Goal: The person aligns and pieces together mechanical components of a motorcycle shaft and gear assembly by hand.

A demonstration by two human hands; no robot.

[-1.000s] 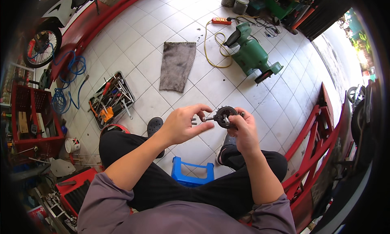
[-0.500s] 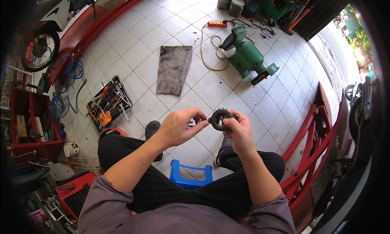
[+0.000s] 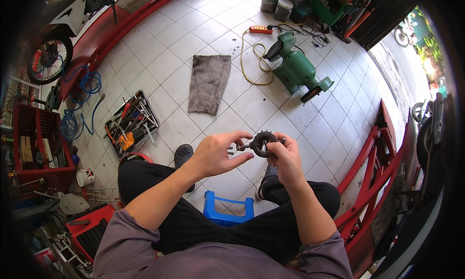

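The toothed sprocket (image 3: 262, 143) sits raised above your knees, your right hand (image 3: 286, 159) clenched around its rim to steady it while your left hand (image 3: 215, 154) pinches the small shaft (image 3: 240, 147) at its centre. Below lie the grey rag (image 3: 209, 82), tool tray (image 3: 130, 124) and green grinder (image 3: 296, 68) on the tiled floor (image 3: 169, 51), none in your way.
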